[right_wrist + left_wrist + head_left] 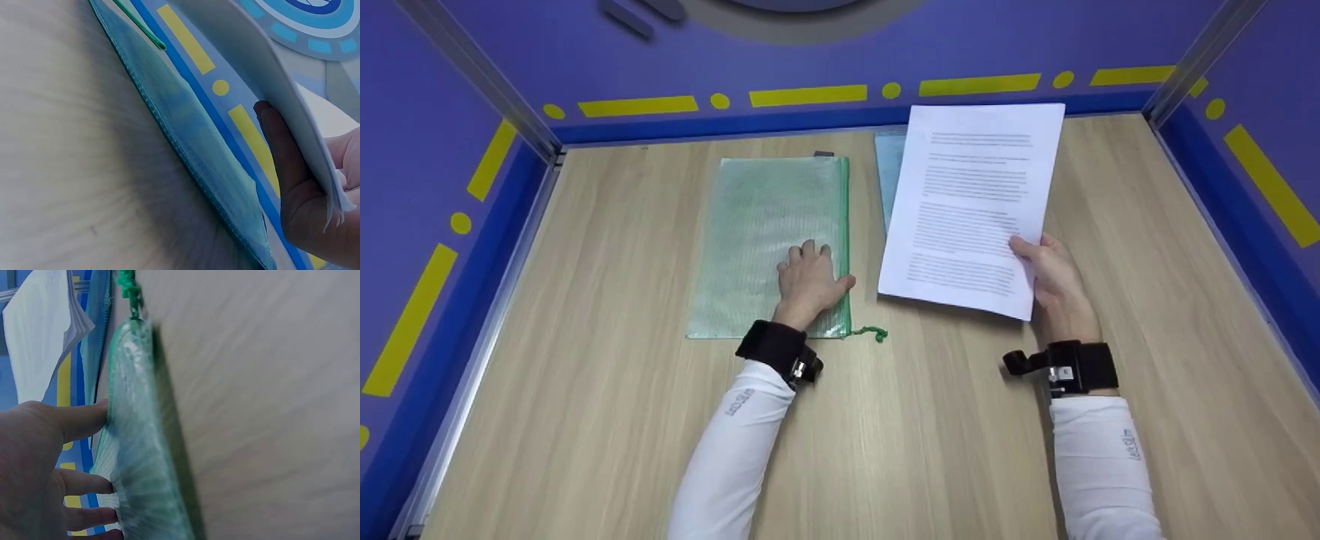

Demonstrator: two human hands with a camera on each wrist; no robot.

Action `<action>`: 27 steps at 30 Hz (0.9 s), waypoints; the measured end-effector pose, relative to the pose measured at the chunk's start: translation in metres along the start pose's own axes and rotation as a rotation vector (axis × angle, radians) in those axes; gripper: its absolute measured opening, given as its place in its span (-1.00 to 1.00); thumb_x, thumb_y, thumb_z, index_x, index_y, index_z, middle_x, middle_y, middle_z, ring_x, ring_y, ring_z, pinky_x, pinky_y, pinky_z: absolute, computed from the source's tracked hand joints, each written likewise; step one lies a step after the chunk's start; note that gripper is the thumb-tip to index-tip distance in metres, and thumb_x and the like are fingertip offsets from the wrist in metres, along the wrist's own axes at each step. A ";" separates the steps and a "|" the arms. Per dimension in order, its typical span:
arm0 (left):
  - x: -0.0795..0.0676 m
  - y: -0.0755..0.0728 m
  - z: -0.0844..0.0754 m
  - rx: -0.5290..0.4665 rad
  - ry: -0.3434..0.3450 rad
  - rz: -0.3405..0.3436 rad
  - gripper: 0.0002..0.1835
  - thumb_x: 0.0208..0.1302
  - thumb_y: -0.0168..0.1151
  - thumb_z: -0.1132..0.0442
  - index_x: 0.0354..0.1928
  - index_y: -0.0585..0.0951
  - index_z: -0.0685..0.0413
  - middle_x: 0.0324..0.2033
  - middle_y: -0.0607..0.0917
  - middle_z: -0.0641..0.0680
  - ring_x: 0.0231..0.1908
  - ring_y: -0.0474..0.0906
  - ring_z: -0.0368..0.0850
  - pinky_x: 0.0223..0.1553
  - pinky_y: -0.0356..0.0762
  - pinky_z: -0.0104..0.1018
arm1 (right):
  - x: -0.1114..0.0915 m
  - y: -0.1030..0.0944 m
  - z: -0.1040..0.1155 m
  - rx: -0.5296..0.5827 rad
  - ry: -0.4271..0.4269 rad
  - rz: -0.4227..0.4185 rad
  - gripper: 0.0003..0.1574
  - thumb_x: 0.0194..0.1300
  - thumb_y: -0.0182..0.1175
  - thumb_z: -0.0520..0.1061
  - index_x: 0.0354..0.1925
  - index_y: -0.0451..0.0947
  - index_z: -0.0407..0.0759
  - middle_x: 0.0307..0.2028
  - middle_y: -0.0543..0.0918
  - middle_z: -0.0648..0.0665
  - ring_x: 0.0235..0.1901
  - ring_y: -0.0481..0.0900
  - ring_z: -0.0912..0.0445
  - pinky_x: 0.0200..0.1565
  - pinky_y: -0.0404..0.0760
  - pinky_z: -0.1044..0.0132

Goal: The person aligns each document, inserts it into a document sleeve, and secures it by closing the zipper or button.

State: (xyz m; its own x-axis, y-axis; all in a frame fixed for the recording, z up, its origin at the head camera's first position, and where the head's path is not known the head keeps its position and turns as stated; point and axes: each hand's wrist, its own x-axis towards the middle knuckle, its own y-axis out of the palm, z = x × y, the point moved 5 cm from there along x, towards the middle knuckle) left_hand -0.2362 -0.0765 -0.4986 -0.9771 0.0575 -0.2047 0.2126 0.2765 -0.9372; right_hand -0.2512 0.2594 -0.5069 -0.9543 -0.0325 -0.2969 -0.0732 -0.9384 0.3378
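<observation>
A green mesh zipper pouch (765, 217) lies flat on the wooden table, its zipper edge on the right. My left hand (808, 283) rests on its lower right part with spread fingers, the thumb at the zipper edge. In my right hand (1061, 281) is a stack of printed paper (971, 202), pinched at its right edge with the thumb on top and fingers beneath. The right wrist view shows the stack (281, 84) raised and slightly bent above the table. Under it lies a blue zipper pouch (889, 172), mostly hidden in the head view.
A green cord (874, 331) trails from the green pouch's lower right corner. Blue-purple panels with yellow marks, such as the back wall (810, 60), enclose the table (930, 435) at the back and sides. Each wrist wears a black strap (772, 343) with a camera.
</observation>
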 end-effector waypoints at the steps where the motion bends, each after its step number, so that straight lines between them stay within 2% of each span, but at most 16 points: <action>1: 0.000 0.000 0.001 -0.005 0.001 0.006 -0.19 0.34 0.17 -0.20 0.46 0.29 0.16 0.41 0.30 0.26 0.37 0.21 0.22 0.27 0.31 0.13 | 0.000 -0.001 0.000 -0.010 0.001 -0.008 -0.83 0.46 0.04 -0.26 -0.01 0.45 -0.14 -0.34 0.78 0.00 -0.34 0.75 0.18 -0.29 0.69 0.39; 6: 0.000 -0.001 0.004 -0.025 -0.006 0.019 -0.24 0.38 0.14 -0.16 0.47 0.28 0.11 0.45 0.26 0.23 0.41 0.17 0.21 0.32 0.26 0.14 | 0.000 -0.003 -0.001 -0.027 0.016 -0.009 -0.77 0.48 0.03 -0.22 0.07 0.39 -0.13 -0.31 0.77 0.02 -0.30 0.75 0.19 -0.25 0.69 0.39; 11: 0.001 -0.001 0.000 -0.008 -0.015 -0.004 -0.31 0.42 0.10 -0.10 0.43 0.34 0.16 0.38 0.36 0.25 0.35 0.25 0.23 0.28 0.33 0.14 | -0.001 -0.003 0.000 -0.059 0.016 0.015 -0.71 0.50 0.00 -0.19 0.14 0.37 -0.12 -0.25 0.77 0.02 -0.24 0.74 0.19 -0.22 0.68 0.38; 17: 0.002 0.002 -0.011 0.048 -0.012 -0.043 -0.42 0.38 0.10 -0.08 0.17 0.56 0.29 0.11 0.54 0.29 0.12 0.45 0.19 0.06 0.54 0.05 | -0.003 -0.002 -0.002 -0.063 0.025 0.029 -0.70 0.51 -0.02 -0.21 0.16 0.36 -0.17 -0.26 0.77 0.02 -0.25 0.74 0.18 -0.22 0.68 0.38; 20: 0.003 0.002 -0.015 0.068 -0.015 -0.068 -0.43 0.38 0.11 -0.12 0.06 0.61 0.29 0.06 0.57 0.28 0.08 0.48 0.18 -0.01 0.59 0.02 | -0.003 -0.002 -0.003 -0.076 0.020 0.025 -0.63 0.51 -0.02 -0.21 0.22 0.32 -0.22 -0.26 0.77 0.02 -0.24 0.74 0.19 -0.21 0.68 0.38; 27: 0.004 0.000 -0.011 0.045 -0.022 -0.099 -0.35 0.31 0.21 -0.19 0.11 0.56 0.30 0.03 0.57 0.25 0.08 0.48 0.15 0.02 0.55 0.01 | -0.002 0.002 -0.004 -0.054 0.004 0.018 -0.69 0.50 -0.02 -0.23 0.16 0.37 -0.18 -0.27 0.77 0.01 -0.26 0.74 0.18 -0.22 0.69 0.38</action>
State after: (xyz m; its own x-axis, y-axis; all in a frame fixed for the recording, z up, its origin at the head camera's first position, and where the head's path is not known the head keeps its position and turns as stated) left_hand -0.2398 -0.0656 -0.4967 -0.9932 0.0112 -0.1158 0.1152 0.2364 -0.9648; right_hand -0.2486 0.2564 -0.5095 -0.9543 -0.0508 -0.2946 -0.0402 -0.9548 0.2946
